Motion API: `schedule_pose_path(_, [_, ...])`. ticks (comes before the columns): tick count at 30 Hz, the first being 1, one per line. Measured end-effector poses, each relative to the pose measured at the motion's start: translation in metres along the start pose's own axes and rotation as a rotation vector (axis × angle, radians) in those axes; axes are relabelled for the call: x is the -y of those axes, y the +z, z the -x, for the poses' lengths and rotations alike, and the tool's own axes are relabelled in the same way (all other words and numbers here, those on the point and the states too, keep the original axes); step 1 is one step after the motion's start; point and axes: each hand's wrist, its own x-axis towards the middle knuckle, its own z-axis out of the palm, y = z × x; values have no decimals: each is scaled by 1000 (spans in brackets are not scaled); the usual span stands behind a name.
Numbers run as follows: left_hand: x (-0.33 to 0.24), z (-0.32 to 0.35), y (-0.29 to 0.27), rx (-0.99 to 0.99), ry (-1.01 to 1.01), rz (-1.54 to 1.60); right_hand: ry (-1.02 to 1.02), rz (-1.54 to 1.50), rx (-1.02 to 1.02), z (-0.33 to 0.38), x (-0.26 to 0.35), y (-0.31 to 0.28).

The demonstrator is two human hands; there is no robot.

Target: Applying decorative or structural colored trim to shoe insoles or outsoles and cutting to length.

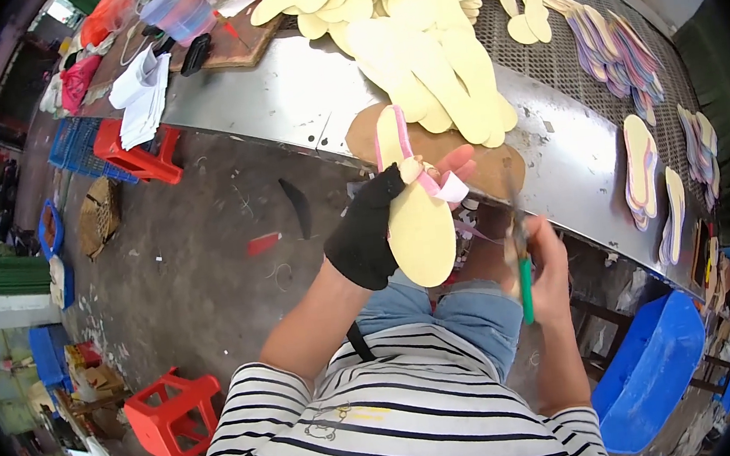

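My left hand (369,229), in a black fingerless glove, is closed around a pale yellow insole (422,240) held up in front of my lap. Pink edging runs along the narrower far end of the insole, and a loose white and pink end of trim (452,188) sticks out at its right side by my fingers. My right hand (549,270) grips scissors (525,287) with a green handle, a short way to the right of the insole. Their blades point away from me and are smeared by motion. A brown sole-shaped board (496,171) lies on the bench edge behind the insole.
A large heap of yellow insoles (419,56) covers the metal bench (258,120). Bundles of pink-edged insoles (640,166) lie to the right on the bench and mesh belt (573,58). Red stools (172,414) stand at left; a blue crate (651,367) sits at lower right.
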Motion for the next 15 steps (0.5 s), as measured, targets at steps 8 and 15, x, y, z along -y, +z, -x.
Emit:
schedule_pose_path(8, [11,-4,0,95,-57,60,4,253,24,16,-17,0])
schedule_pose_path(15, [7,-1,11,66,-40,48,-37,252,0,13,-16,7])
